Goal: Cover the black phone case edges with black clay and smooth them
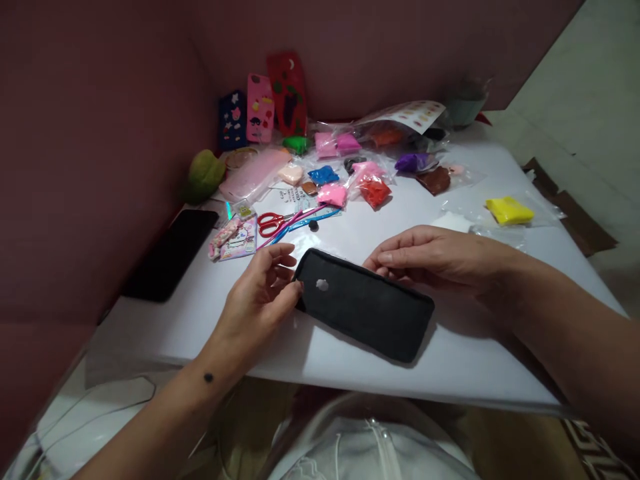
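Black and matte, the phone case (364,305) lies flat on the white table (470,360), long axis running from about 10 o'clock to 4 o'clock, right in front of the person. A small pale blob (323,285) (clay, by the look of it) sits on its surface near the 10 o'clock end. The left hand (260,297) pinches that end, thumb along the near edge and fingertips curled at the corner, so it grips the case lightly. The right hand (435,257) rests at the far long edge, at roughly 1 o'clock of the case, fingers extended and touching the rim; whether it truly grasps or only steadies I cannot tell.

I judge the case to be light and somewhat flexible, with a soft, grippy finish rather than a slick one, so it should not slide easily. It would bend if lifted by one corner; holding both short ends or the long edges looks safest, and the pale blob should be kept clear of fingers since it may smear or come off.

Toward 12 o'clock lie red-handled scissors (273,223), packets of coloured clay such as the yellow clay (509,210), and decorated cases (260,109) propped against the wall. A dark phone (173,253) lies at 10 o'clock.
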Demonstrator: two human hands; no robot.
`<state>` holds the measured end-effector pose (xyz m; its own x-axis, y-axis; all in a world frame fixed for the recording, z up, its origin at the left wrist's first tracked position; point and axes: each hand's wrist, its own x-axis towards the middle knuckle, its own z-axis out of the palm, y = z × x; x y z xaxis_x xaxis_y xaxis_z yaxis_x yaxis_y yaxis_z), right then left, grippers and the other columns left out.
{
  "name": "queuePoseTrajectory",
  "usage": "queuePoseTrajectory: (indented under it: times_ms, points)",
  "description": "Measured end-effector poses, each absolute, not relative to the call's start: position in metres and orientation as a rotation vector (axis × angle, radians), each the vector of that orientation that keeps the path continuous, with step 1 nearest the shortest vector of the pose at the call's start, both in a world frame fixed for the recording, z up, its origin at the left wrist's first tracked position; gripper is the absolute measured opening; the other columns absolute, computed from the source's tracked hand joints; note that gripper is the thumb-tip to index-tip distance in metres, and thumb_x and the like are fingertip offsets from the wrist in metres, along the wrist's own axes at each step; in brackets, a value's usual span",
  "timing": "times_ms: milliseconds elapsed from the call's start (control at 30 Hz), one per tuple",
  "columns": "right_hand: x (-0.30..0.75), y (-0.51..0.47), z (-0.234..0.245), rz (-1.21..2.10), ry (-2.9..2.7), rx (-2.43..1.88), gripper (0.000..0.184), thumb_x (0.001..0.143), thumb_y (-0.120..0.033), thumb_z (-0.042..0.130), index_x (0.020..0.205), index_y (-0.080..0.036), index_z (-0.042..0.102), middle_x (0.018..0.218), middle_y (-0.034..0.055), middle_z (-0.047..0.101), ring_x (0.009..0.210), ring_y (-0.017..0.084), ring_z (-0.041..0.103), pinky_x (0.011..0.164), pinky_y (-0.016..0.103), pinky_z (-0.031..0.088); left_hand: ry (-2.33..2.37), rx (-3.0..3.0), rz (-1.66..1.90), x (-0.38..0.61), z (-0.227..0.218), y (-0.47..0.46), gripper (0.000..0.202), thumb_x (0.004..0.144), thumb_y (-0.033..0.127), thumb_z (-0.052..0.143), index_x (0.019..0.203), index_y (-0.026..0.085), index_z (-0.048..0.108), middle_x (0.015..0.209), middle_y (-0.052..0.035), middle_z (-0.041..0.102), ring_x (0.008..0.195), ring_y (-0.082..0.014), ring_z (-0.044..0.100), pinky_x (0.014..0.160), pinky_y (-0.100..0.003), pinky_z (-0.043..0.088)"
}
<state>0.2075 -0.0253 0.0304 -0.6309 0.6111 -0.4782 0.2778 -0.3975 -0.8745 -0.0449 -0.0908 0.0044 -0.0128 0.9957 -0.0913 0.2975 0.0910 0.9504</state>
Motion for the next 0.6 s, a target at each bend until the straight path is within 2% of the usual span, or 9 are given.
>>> queuePoseTrajectory:
  times_ms: [167,300,433,533,600]
  points:
    - [0.207,-0.024,0.025,2.238,-1.263,-1.224,0.011,0.083,-0.021,0.070,0.086,-0.010,0.072,0.077,0.0035,0.063,0.065,0.009,0.052,0.059,0.020,0.039,1.470,1.407,0.994,-0.046,0.008,-0.086,0.039,0.080,0.026,0.068,0.114,0.021,0.050,0.105,-0.0042,0.053,0.095,-0.0160,0.056,0.075,-0.024,0.050]
    - [0.205,-0.019,0.021,2.310,-1.181,-1.144,0.014,0.081,-0.023,0.075,0.082,-0.009,0.070,0.070,0.0005,0.059,0.059,0.005,0.049,0.053,0.016,0.035,1.430,1.457,1.013,-0.052,0.002,-0.081,0.036,0.083,0.025,0.067,0.115,0.022,0.051,0.104,-0.0041,0.053,0.098,-0.0162,0.056,0.079,-0.025,0.053]
    - [0.202,-0.019,0.018,2.350,-1.083,-1.075,0.015,0.078,-0.022,0.076,0.080,-0.009,0.068,0.066,0.0003,0.059,0.054,0.005,0.050,0.049,0.015,0.035,1.348,1.579,0.916,-0.065,0.003,-0.076,0.033,0.089,0.028,0.062,0.120,0.024,0.052,0.108,-0.0055,0.056,0.102,-0.0190,0.059,0.081,-0.030,0.056]
    - [0.200,-0.020,0.016,2.360,-1.022,-1.083,0.015,0.079,-0.021,0.075,0.080,-0.009,0.067,0.067,0.0005,0.059,0.055,0.005,0.051,0.050,0.015,0.035,1.363,1.947,0.900,-0.068,0.018,-0.070,0.033,0.091,0.028,0.062,0.123,0.028,0.055,0.115,-0.0053,0.057,0.109,-0.0219,0.058,0.088,-0.034,0.055]
    - [0.198,-0.021,0.014,2.345,-1.029,-1.093,0.017,0.079,-0.022,0.075,0.077,-0.008,0.066,0.064,-0.0007,0.056,0.053,0.004,0.048,0.050,0.014,0.033,1.382,2.324,0.908,-0.060,0.031,-0.063,0.028,0.090,0.024,0.063,0.117,0.027,0.062,0.114,-0.0049,0.058,0.105,-0.0220,0.057,0.091,-0.036,0.051]
